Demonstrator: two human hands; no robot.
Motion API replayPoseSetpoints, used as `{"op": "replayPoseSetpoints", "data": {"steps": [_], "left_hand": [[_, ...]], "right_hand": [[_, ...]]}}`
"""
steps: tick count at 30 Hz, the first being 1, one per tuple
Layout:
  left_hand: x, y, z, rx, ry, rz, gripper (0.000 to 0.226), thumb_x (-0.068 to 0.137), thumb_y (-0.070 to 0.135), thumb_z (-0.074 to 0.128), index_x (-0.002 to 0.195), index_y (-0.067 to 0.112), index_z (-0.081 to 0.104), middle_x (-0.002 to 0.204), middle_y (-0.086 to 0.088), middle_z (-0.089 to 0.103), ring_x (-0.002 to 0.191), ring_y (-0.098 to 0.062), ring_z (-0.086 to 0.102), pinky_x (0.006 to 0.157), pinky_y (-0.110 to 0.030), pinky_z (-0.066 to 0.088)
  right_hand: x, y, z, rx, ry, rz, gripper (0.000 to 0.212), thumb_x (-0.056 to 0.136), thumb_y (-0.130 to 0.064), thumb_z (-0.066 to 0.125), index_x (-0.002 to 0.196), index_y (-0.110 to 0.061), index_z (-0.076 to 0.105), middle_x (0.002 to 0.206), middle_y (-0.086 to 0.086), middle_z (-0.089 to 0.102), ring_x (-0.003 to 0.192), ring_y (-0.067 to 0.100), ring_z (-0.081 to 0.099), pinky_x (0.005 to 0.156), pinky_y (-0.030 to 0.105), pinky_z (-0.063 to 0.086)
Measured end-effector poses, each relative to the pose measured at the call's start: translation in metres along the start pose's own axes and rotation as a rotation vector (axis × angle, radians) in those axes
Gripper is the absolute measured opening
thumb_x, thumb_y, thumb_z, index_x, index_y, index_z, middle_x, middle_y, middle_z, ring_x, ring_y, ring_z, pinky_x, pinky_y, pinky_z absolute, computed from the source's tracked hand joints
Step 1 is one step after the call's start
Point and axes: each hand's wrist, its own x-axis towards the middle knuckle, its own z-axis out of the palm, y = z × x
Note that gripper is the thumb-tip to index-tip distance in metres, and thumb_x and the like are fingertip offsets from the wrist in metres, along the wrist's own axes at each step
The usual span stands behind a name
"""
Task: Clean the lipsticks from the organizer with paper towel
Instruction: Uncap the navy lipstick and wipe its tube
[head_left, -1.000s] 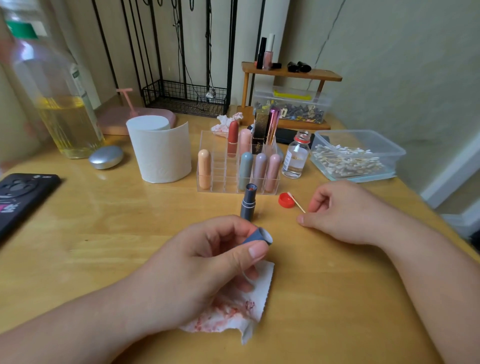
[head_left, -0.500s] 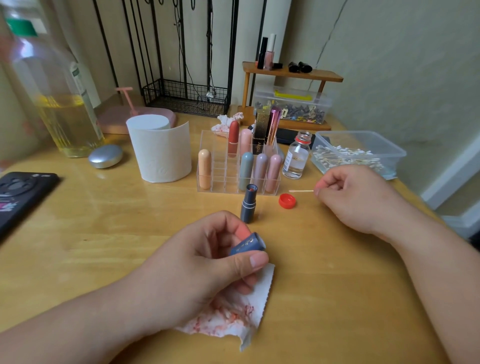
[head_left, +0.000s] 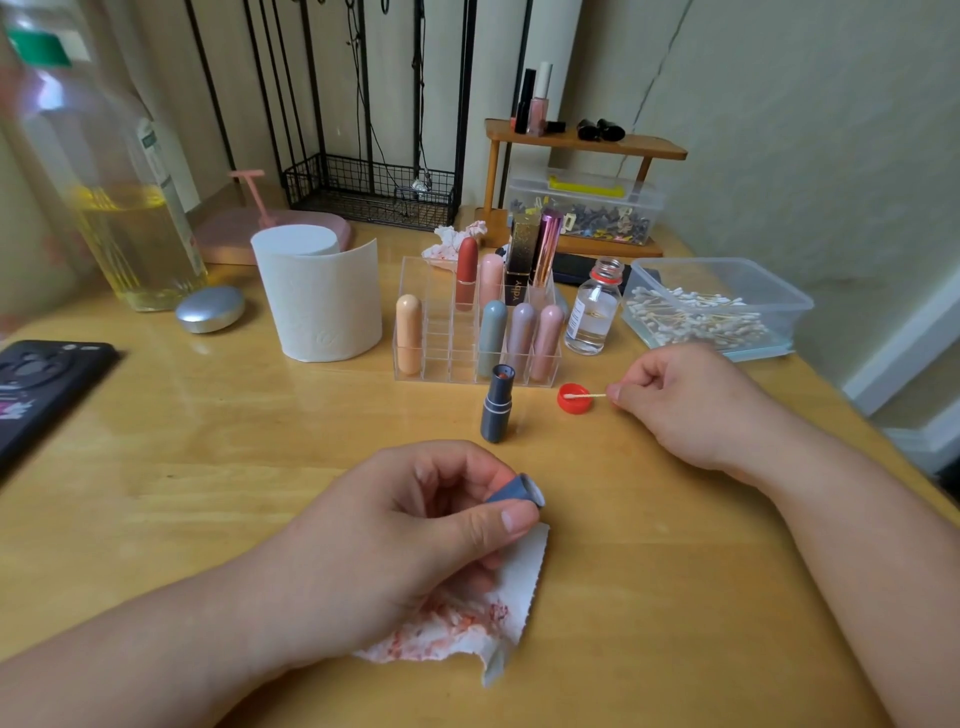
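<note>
The left hand (head_left: 395, 540) grips the blue cap (head_left: 514, 488) above the stained paper towel (head_left: 498, 618). The right hand (head_left: 691, 405) pinches 1 cotton swab (head_left: 587, 396), its tip in the red lid (head_left: 571, 404). The open lipstick (head_left: 497, 405) stands just before the organizer (head_left: 447, 358). Next, probably, the swab must enter the cap carefully.

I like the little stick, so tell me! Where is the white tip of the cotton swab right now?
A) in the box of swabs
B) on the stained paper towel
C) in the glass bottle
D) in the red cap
D: the right hand pinches one end of the cotton swab, and its white tip lies inside the red cap.
</note>
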Motion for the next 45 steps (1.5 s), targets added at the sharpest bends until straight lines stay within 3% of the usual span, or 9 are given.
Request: {"op": "replayPoseSetpoints", "data": {"steps": [4, 12, 18, 25, 30, 34, 37, 41, 45], "left_hand": [[0.000, 0.001, 0.000, -0.007, 0.014, -0.001, 0.019, 0.082, 0.033, 0.077, 0.090, 0.015, 0.074, 0.072, -0.005, 0.064, 0.065, -0.020, 0.063, 0.069, -0.037, 0.059], [-0.002, 0.003, 0.001, -0.013, 0.011, 0.000, 0.018, 0.078, 0.027, 0.073, 0.087, 0.012, 0.073, 0.069, -0.004, 0.063, 0.063, -0.018, 0.062, 0.062, -0.028, 0.056], [0.000, 0.001, -0.001, -0.003, 0.013, 0.008, 0.018, 0.083, 0.027, 0.076, 0.091, 0.011, 0.073, 0.072, -0.003, 0.064, 0.067, -0.019, 0.061, 0.070, -0.039, 0.057], [0.000, 0.001, -0.001, -0.009, 0.018, 0.017, 0.015, 0.080, 0.021, 0.079, 0.089, 0.012, 0.072, 0.070, -0.007, 0.064, 0.063, -0.021, 0.062, 0.061, -0.029, 0.058], [0.000, 0.001, -0.002, 0.005, 0.027, 0.015, 0.021, 0.080, 0.029, 0.080, 0.092, 0.014, 0.072, 0.072, -0.008, 0.064, 0.064, -0.023, 0.063, 0.059, -0.030, 0.057], [0.000, -0.001, -0.003, 0.012, 0.031, 0.002, 0.022, 0.077, 0.037, 0.074, 0.090, 0.019, 0.071, 0.073, -0.010, 0.065, 0.064, -0.025, 0.064, 0.059, -0.033, 0.056], [0.002, -0.002, -0.004, -0.003, 0.041, 0.011, 0.028, 0.080, 0.042, 0.071, 0.092, 0.017, 0.071, 0.079, -0.017, 0.064, 0.066, -0.027, 0.064, 0.067, -0.042, 0.054], [0.004, -0.007, -0.005, -0.039, 0.049, 0.050, 0.037, 0.079, 0.045, 0.073, 0.098, 0.014, 0.070, 0.092, -0.029, 0.061, 0.070, -0.029, 0.060, 0.070, -0.048, 0.050], [0.008, -0.010, -0.010, -0.136, 0.052, 0.071, 0.026, 0.073, 0.022, 0.081, 0.096, 0.012, 0.074, 0.082, -0.012, 0.063, 0.067, -0.020, 0.058, 0.060, -0.031, 0.053]], "right_hand": [[0.000, 0.000, 0.001, 0.061, -0.007, -0.021, 0.020, 0.089, -0.029, 0.072, 0.074, -0.016, 0.072, 0.066, 0.003, 0.065, 0.058, 0.016, 0.055, 0.056, 0.029, 0.045], [-0.003, -0.001, 0.008, 0.190, -0.070, -0.047, 0.015, 0.084, -0.023, 0.076, 0.072, -0.015, 0.072, 0.060, -0.001, 0.060, 0.053, 0.012, 0.049, 0.053, 0.026, 0.039], [-0.001, 0.000, 0.009, 0.173, 0.002, -0.085, 0.013, 0.083, -0.019, 0.076, 0.071, -0.019, 0.071, 0.062, -0.004, 0.059, 0.055, 0.011, 0.050, 0.055, 0.026, 0.038], [0.000, 0.001, 0.011, 0.187, 0.024, -0.085, 0.010, 0.084, -0.018, 0.076, 0.075, -0.018, 0.071, 0.066, -0.002, 0.061, 0.058, 0.012, 0.052, 0.058, 0.027, 0.040], [-0.001, -0.003, 0.009, 0.109, 0.003, -0.028, 0.021, 0.089, -0.031, 0.071, 0.076, -0.015, 0.072, 0.072, 0.001, 0.068, 0.064, 0.016, 0.059, 0.059, 0.027, 0.043], [-0.004, -0.008, 0.008, 0.025, -0.017, 0.003, 0.031, 0.093, -0.035, 0.065, 0.072, -0.013, 0.072, 0.055, -0.004, 0.053, 0.053, 0.012, 0.047, 0.051, 0.025, 0.034], [-0.005, -0.008, 0.008, 0.005, -0.026, -0.002, 0.033, 0.093, -0.036, 0.065, 0.076, -0.008, 0.071, 0.056, -0.001, 0.051, 0.051, 0.013, 0.044, 0.050, 0.025, 0.034], [-0.007, -0.006, 0.006, 0.127, -0.018, -0.007, 0.022, 0.088, -0.033, 0.072, 0.076, -0.015, 0.073, 0.065, -0.004, 0.067, 0.058, 0.011, 0.059, 0.056, 0.026, 0.043], [-0.007, -0.004, -0.002, 0.383, -0.003, -0.013, 0.013, 0.088, -0.014, 0.072, 0.075, -0.014, 0.069, 0.042, -0.012, 0.049, 0.037, 0.002, 0.041, 0.048, 0.025, 0.031]]}}
